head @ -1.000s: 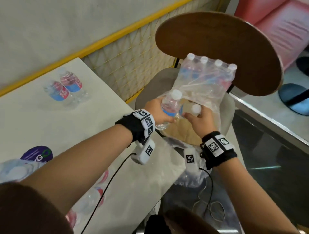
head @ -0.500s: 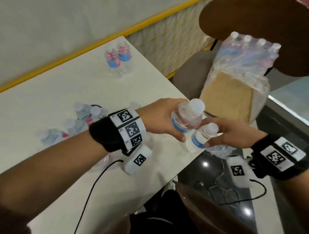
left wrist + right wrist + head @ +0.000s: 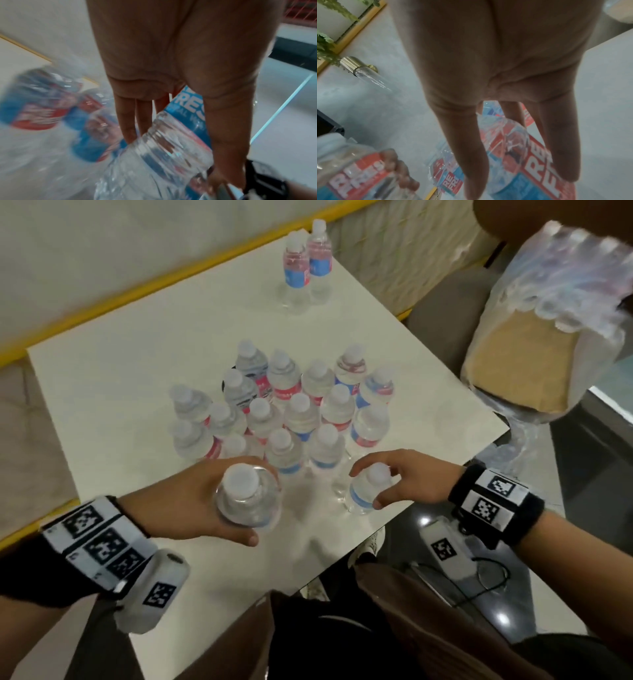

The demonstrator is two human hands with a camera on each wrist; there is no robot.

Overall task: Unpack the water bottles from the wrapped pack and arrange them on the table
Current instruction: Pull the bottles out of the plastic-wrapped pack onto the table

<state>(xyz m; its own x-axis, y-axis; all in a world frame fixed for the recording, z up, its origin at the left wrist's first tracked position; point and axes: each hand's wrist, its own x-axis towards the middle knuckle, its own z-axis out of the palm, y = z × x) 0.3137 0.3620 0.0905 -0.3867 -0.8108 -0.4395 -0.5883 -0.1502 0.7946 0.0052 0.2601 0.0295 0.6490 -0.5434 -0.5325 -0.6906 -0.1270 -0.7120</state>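
My left hand point(image 3: 262, 506) grips a clear water bottle point(image 3: 239, 491) round its body, held above the near part of the white table point(image 3: 120, 392). My right hand point(image 3: 365, 487) holds a second bottle point(image 3: 358, 499) by its shoulder, tilted, at the table's near edge. Several bottles point(image 3: 291, 412) stand clustered mid-table, and two more point(image 3: 306, 265) stand at the far corner. The torn wrapped pack point(image 3: 548, 313), with several bottles still inside, sits on a chair to the right. In the left wrist view my fingers point(image 3: 130, 128) wrap the bottle point(image 3: 163, 155). In the right wrist view my fingers point(image 3: 465, 148) wrap the other bottle point(image 3: 508, 146).
A yellow-trimmed ledge point(image 3: 171, 282) runs behind the table. The grey chair seat point(image 3: 445, 313) under the pack stands beyond the table's right corner. Loose plastic wrap point(image 3: 513, 446) hangs off the pack. A dark glossy floor and cables point(image 3: 486, 577) lie below my right wrist.
Both hands have carried their bottles from the pack on the chair leftward to the table's near edge. My view has swung from the chair onto the table.
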